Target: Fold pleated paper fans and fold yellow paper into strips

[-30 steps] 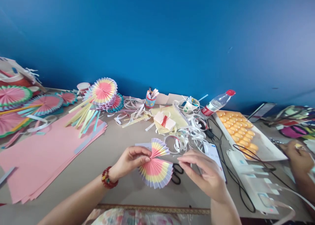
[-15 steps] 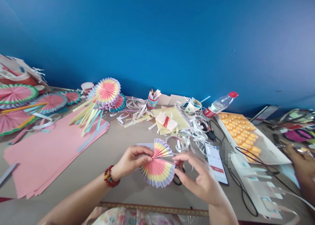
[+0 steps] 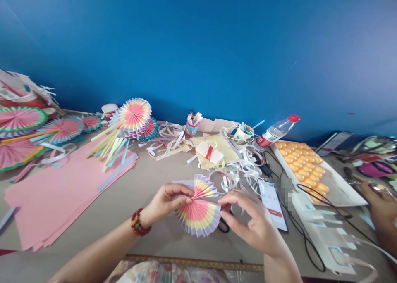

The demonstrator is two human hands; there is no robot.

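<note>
My left hand (image 3: 166, 200), with a red bead bracelet on the wrist, pinches the centre of a pleated paper fan (image 3: 198, 215) in pink, yellow and lilac. The fan spreads in two halves, one upward and one downward, just above the table. My right hand (image 3: 248, 219) has its fingers curled at the fan's right edge, thumb and forefinger touching the pleats. Black scissors (image 3: 222, 226) lie on the table under the fan and my right hand, mostly hidden.
Pink paper sheets (image 3: 62, 188) lie at the left with finished fans (image 3: 135, 113) behind them. White paper strips (image 3: 238, 167), a phone (image 3: 272, 204), a water bottle (image 3: 274, 131), an orange tray (image 3: 299, 161) and cables are at the right. Another person's hand (image 3: 376, 200) is at the far right.
My right hand has moved left to the fan's right edge and taken hold of it. The left hand keeps its pinch on the centre.
</note>
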